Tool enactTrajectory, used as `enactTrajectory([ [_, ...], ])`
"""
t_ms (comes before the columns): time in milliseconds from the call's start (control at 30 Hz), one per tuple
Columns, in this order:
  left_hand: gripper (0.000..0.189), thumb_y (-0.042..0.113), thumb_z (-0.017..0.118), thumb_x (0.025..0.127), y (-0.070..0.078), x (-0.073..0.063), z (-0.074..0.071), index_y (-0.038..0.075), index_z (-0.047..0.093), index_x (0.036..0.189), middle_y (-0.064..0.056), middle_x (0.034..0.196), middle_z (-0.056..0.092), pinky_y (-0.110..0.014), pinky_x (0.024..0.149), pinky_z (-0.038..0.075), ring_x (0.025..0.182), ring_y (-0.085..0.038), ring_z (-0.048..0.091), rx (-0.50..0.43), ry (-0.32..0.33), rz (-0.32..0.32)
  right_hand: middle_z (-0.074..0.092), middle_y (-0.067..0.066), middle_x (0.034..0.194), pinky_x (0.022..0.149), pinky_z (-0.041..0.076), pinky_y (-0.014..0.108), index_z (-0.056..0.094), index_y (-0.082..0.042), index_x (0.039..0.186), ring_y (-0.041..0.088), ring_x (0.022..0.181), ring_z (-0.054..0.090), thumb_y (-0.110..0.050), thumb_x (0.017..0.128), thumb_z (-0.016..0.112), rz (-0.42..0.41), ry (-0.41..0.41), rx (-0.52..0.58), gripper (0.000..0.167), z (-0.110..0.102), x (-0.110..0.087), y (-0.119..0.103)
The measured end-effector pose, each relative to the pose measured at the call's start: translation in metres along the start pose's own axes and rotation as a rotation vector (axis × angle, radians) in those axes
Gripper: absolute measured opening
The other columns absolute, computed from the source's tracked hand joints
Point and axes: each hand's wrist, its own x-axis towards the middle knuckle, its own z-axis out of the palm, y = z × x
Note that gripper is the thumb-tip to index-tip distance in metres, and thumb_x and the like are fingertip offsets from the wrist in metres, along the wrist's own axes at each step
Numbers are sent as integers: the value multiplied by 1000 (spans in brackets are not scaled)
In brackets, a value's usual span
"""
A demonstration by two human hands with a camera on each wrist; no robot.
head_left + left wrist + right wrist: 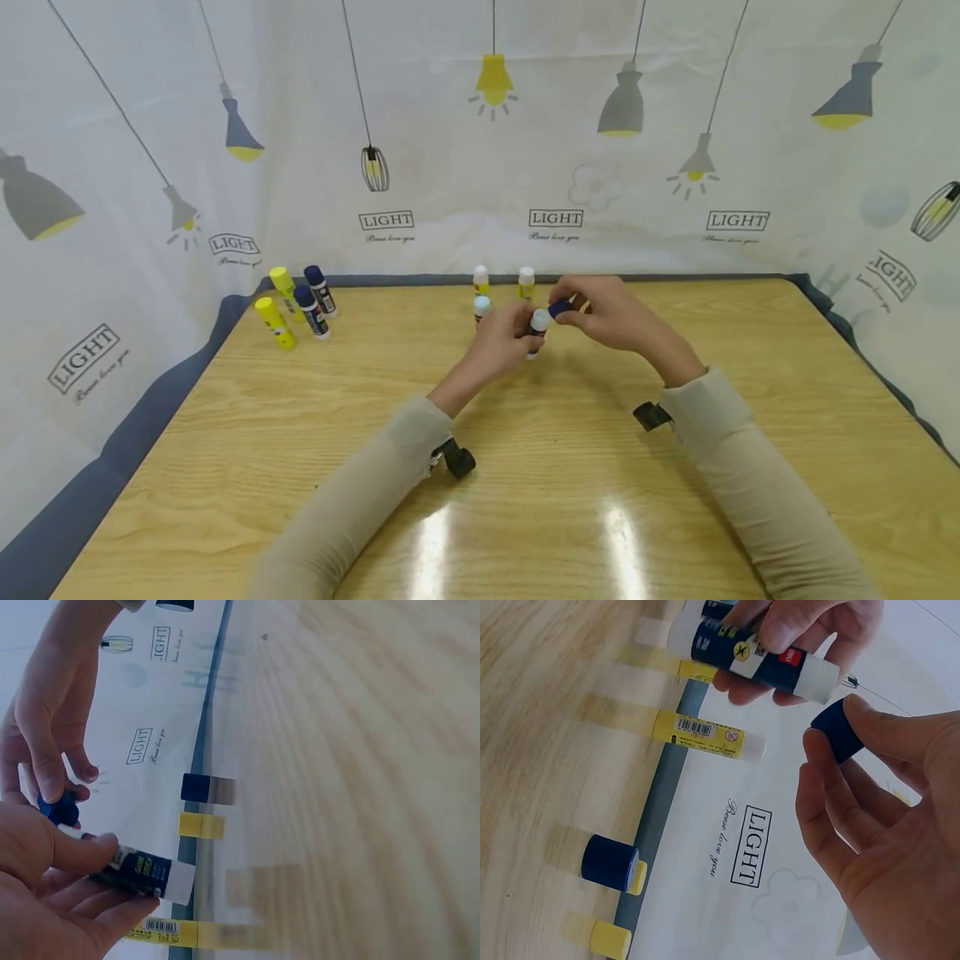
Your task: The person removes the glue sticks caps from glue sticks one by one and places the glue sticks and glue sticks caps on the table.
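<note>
1. Your left grip (501, 337) holds the stick (754, 658) over the surface (555, 492), nearly upright, leaning a bit right.
2. Your right grip (611, 312) pinches the blue cap (838, 731), just beside the stick's white top (819, 681).
3. The cap lies right of the stick's long line; lining up likely matters most.

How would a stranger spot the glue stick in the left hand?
On the wooden table, toward its far edge, find the left hand. It grips a white-topped glue stick with a navy label. Only this one is held; its neighbours stand on the table.
</note>
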Motion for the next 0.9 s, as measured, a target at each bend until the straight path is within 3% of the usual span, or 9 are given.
enactTrajectory([
  [167,30,-1,67,97,1,12,10,2,60,127,-18,129,71,-39,98,59,124,-30,68,6,49,-38,72,10,109,82,59,43,68,-6,115,25,95,72,-6,97,71,8,23,-2,18,-4,-3,3],
  [400,30,7,64,102,2,24,17,10,58,131,-14,135,67,-40,97,58,125,-30,66,47,83,-133,73,10,112,80,58,42,68,-7,118,23,95,72,-8,98,70,51,23,-16,20,-9,-6,6],
  [633,18,9,64,102,6,28,18,9,59,119,-13,122,71,-45,93,56,112,-30,68,172,132,-127,72,13,123,85,58,46,68,-7,130,27,101,71,-11,101,68,79,6,-49,29,-12,-6,7],
  [900,35,9,68,99,5,25,16,5,57,131,-17,121,72,-46,94,58,113,-33,70,231,164,-110,71,12,119,86,58,46,70,-7,126,27,100,69,-12,101,66,88,11,-54,25,-8,-4,3],
])
